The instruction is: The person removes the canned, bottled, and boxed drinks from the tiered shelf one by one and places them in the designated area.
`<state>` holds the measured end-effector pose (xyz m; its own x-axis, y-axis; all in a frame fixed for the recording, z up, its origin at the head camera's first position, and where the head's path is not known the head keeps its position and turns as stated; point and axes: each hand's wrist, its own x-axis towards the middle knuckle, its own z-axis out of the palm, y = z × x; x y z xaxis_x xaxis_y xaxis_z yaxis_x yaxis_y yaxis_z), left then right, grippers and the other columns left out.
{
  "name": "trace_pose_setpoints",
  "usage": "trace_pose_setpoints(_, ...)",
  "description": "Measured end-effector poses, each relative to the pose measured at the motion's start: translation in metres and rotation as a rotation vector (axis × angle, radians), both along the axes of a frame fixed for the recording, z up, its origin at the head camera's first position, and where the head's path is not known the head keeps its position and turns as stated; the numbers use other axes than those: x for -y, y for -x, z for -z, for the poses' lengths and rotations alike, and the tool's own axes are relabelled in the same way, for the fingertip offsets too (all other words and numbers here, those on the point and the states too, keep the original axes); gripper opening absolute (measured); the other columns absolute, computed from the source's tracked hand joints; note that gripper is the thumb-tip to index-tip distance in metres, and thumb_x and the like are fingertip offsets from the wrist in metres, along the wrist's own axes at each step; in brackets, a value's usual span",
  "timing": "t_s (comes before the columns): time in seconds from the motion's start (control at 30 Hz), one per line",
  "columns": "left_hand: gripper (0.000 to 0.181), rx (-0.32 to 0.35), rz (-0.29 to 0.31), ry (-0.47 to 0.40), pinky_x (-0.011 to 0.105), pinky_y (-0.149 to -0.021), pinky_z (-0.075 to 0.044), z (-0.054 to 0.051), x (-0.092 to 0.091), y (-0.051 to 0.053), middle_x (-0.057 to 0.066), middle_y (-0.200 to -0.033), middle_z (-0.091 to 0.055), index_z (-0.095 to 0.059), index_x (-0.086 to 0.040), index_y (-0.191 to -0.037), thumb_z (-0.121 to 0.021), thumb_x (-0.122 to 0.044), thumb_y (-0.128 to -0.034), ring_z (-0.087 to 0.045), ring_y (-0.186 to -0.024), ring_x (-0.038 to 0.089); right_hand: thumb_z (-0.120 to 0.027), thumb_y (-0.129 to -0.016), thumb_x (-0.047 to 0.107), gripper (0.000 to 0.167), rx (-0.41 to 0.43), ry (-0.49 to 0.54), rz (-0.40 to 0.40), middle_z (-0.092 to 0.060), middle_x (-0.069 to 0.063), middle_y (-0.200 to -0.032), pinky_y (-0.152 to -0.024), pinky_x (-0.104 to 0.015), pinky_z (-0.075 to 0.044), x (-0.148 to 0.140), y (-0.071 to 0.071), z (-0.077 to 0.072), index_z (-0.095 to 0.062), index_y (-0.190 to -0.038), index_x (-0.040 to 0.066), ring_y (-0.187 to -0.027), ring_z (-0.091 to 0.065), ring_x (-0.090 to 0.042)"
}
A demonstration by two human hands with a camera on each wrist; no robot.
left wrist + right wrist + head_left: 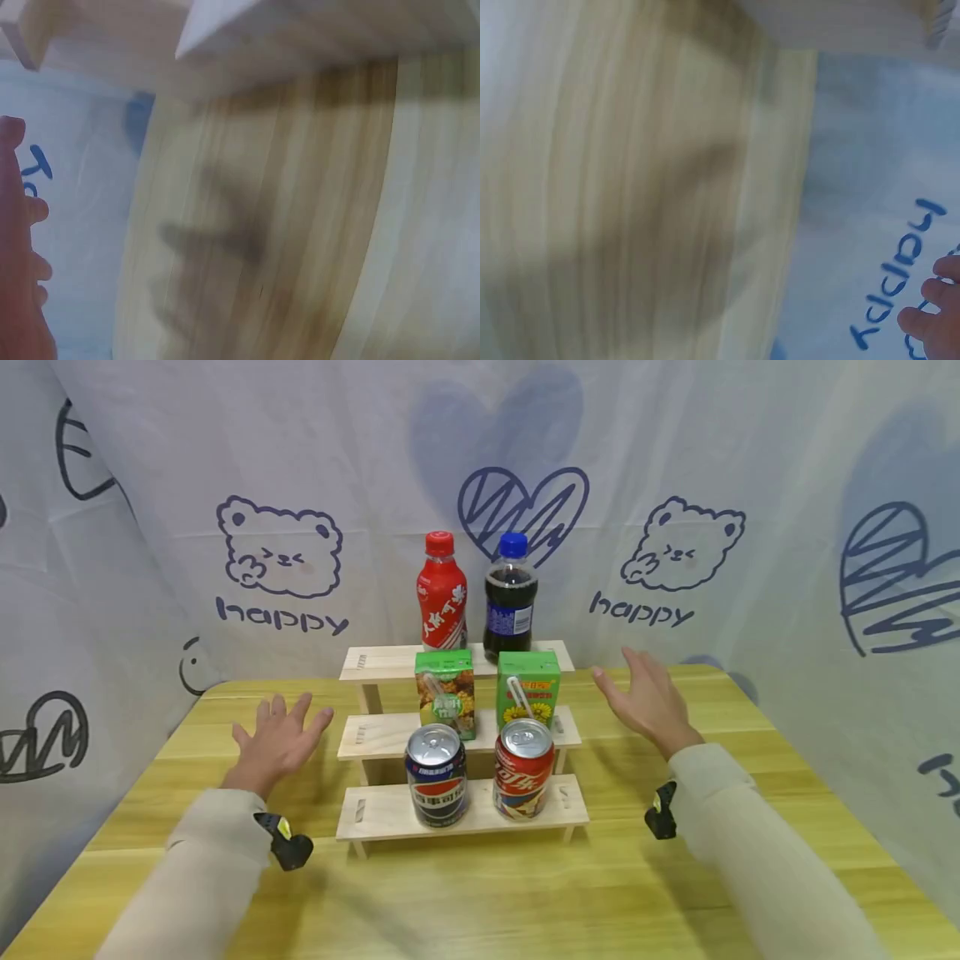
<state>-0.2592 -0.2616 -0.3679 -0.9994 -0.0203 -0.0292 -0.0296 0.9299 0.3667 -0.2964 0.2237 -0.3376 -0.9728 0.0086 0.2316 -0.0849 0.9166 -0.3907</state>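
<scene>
My left hand point(279, 742) is spread over the table, left of a three-step wooden rack point(375, 812), and holds nothing. On the other side my right hand point(647, 700) hovers with fingers extended, also holding nothing. A red bottle point(442, 597) and a dark cola bottle with blue cap point(512, 602) stand on the top step. Two green drink cartons occupy the middle one: a left carton point(446, 693) and a right carton point(529, 687). A dark blue Pepsi can point(437, 777) and a red cola can point(523, 768) stand upright on the lowest step.
The wood-grain table point(480, 902) extends around the rack. White cloth point(390, 460) printed with bears, hearts and lettering hangs behind and at the sides. Small black devices are strapped at both wrists, a left device point(288, 845) and a right device point(662, 814).
</scene>
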Motion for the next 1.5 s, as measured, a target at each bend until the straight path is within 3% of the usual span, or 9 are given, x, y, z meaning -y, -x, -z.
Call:
trace_pose_setpoints(0.33, 0.078, -0.033, 0.021, -0.247, 0.072, -0.101, -0.004, 0.007, -0.017, -0.011, 0.033, -0.15, -0.007, -0.015, 0.0, -0.149, -0.014, -0.058, -0.0972, -0.005, -0.137, 0.052, -0.052, -0.093, 0.045, 0.066, -0.109, 0.341, -0.008, -0.037, -0.017, -0.147, -0.108, -0.05, -0.026, 0.023, -0.006, -0.019, -0.036, -0.143, 0.006, -0.134, -0.033, -0.036)
trace_pose_setpoints(0.5, 0.075, -0.021, 0.057, -0.544, 0.058, -0.11, -0.01, 0.013, -0.024, -0.014, 0.028, -0.153, -0.009, -0.011, 0.004, -0.148, -0.018, -0.052, -0.0996, -0.01, -0.139, 0.048, -0.055, -0.092, 0.043, 0.063, -0.113, 0.44, -0.021, -0.04, -0.013, -0.145, -0.107, -0.047, -0.031, 0.039, -0.009, -0.032, -0.038, -0.142, 0.007, -0.133, -0.036, -0.032)
trace_pose_setpoints(0.67, 0.073, 0.054, 0.065, -0.951, 0.054, -0.112, -0.005, 0.022, -0.032, -0.016, 0.023, -0.156, -0.004, -0.007, 0.006, -0.148, -0.023, -0.047, -0.0996, -0.001, -0.143, 0.037, -0.057, -0.091, 0.046, 0.063, -0.122, 0.538, -0.046, -0.042, -0.009, -0.144, -0.105, -0.043, -0.036, 0.059, -0.011, -0.046, -0.04, -0.141, 0.012, -0.132, -0.039, -0.027)
trace_pose_setpoints(0.73, 0.07, 0.076, 0.073, -1.085, 0.049, -0.113, -0.014, 0.028, -0.036, -0.015, 0.016, -0.153, -0.023, -0.015, 0.003, -0.148, -0.024, -0.047, -0.0995, -0.018, -0.142, 0.027, -0.058, -0.089, 0.047, 0.064, -0.132, 0.573, -0.066, -0.044, -0.008, -0.143, -0.104, -0.042, -0.036, 0.066, -0.012, -0.051, -0.041, -0.14, 0.013, -0.131, -0.041, -0.026)
trace_pose_setpoints(0.83, 0.064, 0.072, 0.138, -1.226, 0.036, -0.104, -0.03, 0.039, -0.042, -0.014, 0.0, -0.128, -0.051, -0.031, -0.001, -0.141, -0.028, -0.048, -0.0982, -0.046, -0.121, 0.011, -0.061, -0.088, 0.048, 0.066, -0.13, 0.621, -0.1, -0.045, -0.006, -0.142, -0.104, -0.041, -0.036, 0.075, -0.014, -0.06, -0.041, -0.14, 0.014, -0.13, -0.042, -0.023)
trace_pose_setpoints(0.93, 0.057, 0.081, 0.152, -1.335, 0.027, -0.092, -0.038, 0.047, -0.046, -0.015, -0.011, -0.109, -0.054, -0.037, -0.005, -0.133, -0.032, -0.05, -0.0968, -0.053, -0.101, 0.003, -0.062, -0.087, 0.048, 0.066, -0.108, 0.663, -0.128, -0.046, -0.005, -0.142, -0.104, -0.041, -0.036, 0.085, -0.014, -0.068, -0.041, -0.14, 0.016, -0.13, -0.042, -0.022)
trace_pose_setpoints(1.03, 0.061, 0.12, 0.104, -1.372, 0.03, -0.093, -0.038, 0.05, -0.051, -0.018, -0.004, -0.12, -0.05, -0.031, -0.01, -0.14, -0.031, -0.052, -0.0961, -0.051, -0.107, 0.008, -0.063, -0.086, 0.047, 0.066, -0.067, 0.707, -0.145, -0.046, -0.005, -0.141, -0.103, -0.04, -0.037, 0.094, -0.012, -0.074, -0.041, -0.14, 0.017, -0.129, -0.043, -0.021)
trace_pose_setpoints(1.23, 0.071, 0.159, 0.037, -1.314, 0.037, -0.098, -0.032, 0.046, -0.06, -0.019, 0.015, -0.138, -0.033, -0.017, -0.009, -0.149, -0.027, -0.054, -0.0945, -0.042, -0.115, 0.019, -0.064, -0.086, 0.046, 0.068, -0.006, 0.739, -0.149, -0.044, -0.005, -0.143, -0.103, -0.039, -0.038, 0.107, -0.007, -0.08, -0.039, -0.142, 0.017, -0.129, -0.043, -0.022)
trace_pose_setpoints(1.5, 0.066, 0.207, 0.018, -1.321, 0.036, -0.093, -0.037, 0.056, -0.057, -0.014, 0.008, -0.129, -0.042, -0.021, -0.014, -0.147, -0.027, -0.055, -0.0954, -0.048, -0.11, 0.017, -0.067, -0.084, 0.044, 0.07, -0.004, 0.747, -0.173, -0.045, -0.006, -0.141, -0.102, -0.04, -0.039, 0.112, 0.001, -0.09, -0.039, -0.142, 0.017, -0.128, -0.044, -0.022)
